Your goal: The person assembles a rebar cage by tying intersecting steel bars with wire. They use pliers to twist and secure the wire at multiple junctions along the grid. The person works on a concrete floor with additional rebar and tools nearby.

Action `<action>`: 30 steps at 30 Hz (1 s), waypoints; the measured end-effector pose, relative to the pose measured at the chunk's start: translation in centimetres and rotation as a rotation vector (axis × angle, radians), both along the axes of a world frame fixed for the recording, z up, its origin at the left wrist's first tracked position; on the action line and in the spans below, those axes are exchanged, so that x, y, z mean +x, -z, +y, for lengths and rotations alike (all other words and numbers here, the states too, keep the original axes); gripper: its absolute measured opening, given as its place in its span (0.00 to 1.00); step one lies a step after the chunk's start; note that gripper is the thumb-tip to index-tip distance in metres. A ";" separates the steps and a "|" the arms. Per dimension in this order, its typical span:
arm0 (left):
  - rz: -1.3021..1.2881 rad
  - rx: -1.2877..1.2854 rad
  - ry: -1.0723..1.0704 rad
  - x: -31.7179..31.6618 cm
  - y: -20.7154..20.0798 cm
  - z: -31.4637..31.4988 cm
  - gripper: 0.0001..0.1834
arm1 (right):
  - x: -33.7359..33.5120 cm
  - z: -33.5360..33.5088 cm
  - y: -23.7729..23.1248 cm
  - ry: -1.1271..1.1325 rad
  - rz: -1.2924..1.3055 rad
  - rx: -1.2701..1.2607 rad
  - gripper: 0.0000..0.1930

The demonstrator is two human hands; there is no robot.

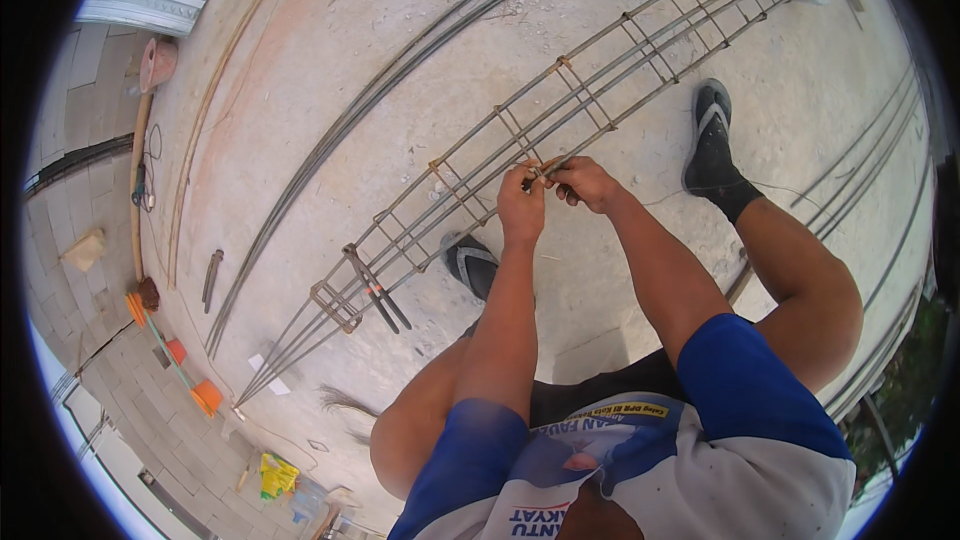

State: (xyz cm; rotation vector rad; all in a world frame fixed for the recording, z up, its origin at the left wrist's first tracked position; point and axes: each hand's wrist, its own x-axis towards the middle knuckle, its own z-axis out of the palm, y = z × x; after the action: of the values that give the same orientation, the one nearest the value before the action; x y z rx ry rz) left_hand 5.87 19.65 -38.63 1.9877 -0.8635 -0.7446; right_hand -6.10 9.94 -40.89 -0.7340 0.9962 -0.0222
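A long cage of steel reinforcing bars (563, 62) with square stirrups runs slantwise across the floor in front of me. Both my hands meet at its near-side bar, beside a stirrup. The fingers of my left hand (522, 202) are pinched together at the joint. Close to its right, my right hand (586, 183) is also closed, its fingertips at the same bar. Whatever small thing they pinch is too hidden to name. Farther left, dark-handled pincers (372, 285) rest across the cage, apart from my hands.
Loose bars (340, 130) lie in a curved bundle beyond the cage. More bars (860, 165) lie at the right. My sandalled feet (712, 135) are on the near side. A long wooden-handled tool (139, 190) and orange pieces (206, 397) lie by the block wall at the left.
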 end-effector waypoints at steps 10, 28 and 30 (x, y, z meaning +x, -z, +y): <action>0.104 0.169 0.018 0.3 -1.4 -0.5 0.14 | 0.1 2.7 -0.8 0.148 0.145 -0.254 0.07; 0.257 0.133 0.102 1.9 -1.8 -0.8 0.10 | 1.5 5.0 -1.1 -0.166 0.408 -1.098 0.08; 0.373 0.145 0.087 2.4 -1.5 -0.7 0.10 | 1.5 4.9 -1.6 -0.184 0.392 -1.146 0.07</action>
State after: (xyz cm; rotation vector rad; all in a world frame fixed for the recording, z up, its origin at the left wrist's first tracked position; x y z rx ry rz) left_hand 8.25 18.97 -37.12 1.8589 -0.6904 -1.2123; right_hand -4.63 14.86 -39.29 -1.9301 1.2589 -0.3193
